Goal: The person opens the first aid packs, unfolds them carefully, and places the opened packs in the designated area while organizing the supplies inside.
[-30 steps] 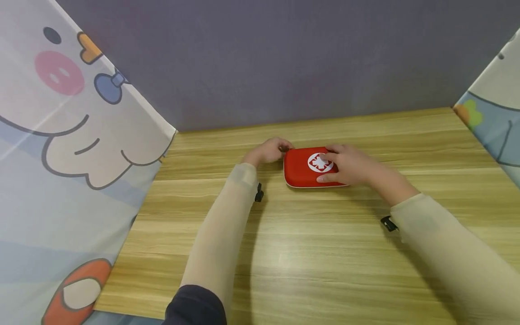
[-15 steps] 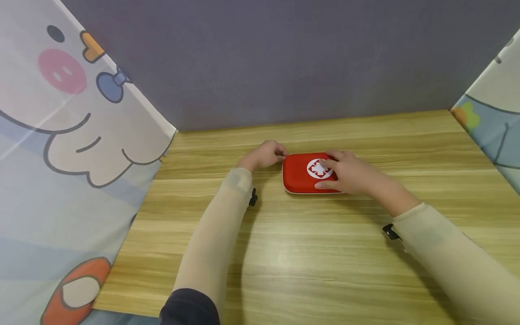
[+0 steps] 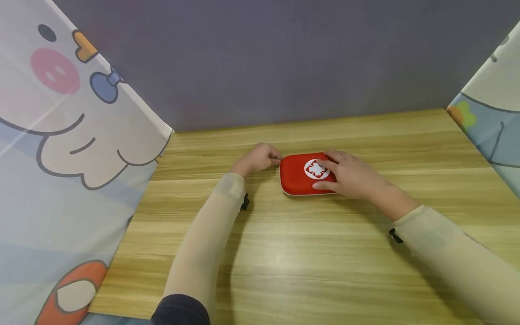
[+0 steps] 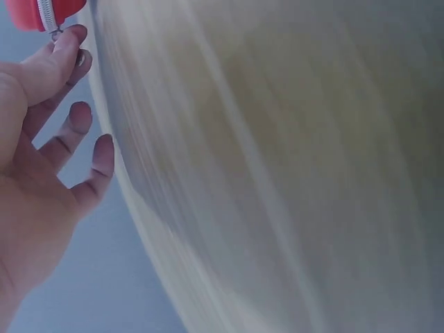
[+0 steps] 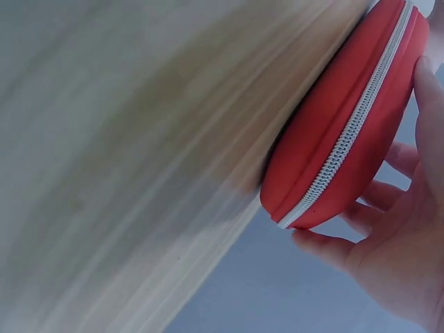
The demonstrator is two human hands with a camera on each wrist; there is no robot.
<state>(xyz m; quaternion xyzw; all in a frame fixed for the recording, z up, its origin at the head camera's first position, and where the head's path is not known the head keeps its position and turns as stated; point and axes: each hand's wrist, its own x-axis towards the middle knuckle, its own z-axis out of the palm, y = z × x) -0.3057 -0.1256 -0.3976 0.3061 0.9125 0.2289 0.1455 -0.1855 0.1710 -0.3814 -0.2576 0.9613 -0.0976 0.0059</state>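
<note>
A red zip-up first-aid case [image 3: 293,176] with a white cross emblem lies on the wood-grain table. My right hand [image 3: 353,178] grips its right end, thumb along the near side and fingers spread over the lid and far side. In the right wrist view the case's pale zipper [image 5: 350,128] runs closed along the side facing that camera. At the far left corner, my left hand [image 3: 259,158] pinches the small zipper pull [image 4: 57,35] between thumb and index finger. Its other fingers are loosely bent in the left wrist view.
The wood-grain table [image 3: 284,262] meets a grey wall panel [image 3: 292,63] behind the case. Cartoon-printed cloth [image 3: 81,180] hangs at the left, and more printed cloth [image 3: 495,131] at the right.
My left hand has moved left and slightly nearer, from the back edge to the case's left corner. The case has shifted a little toward me, the right hand still gripping it.
</note>
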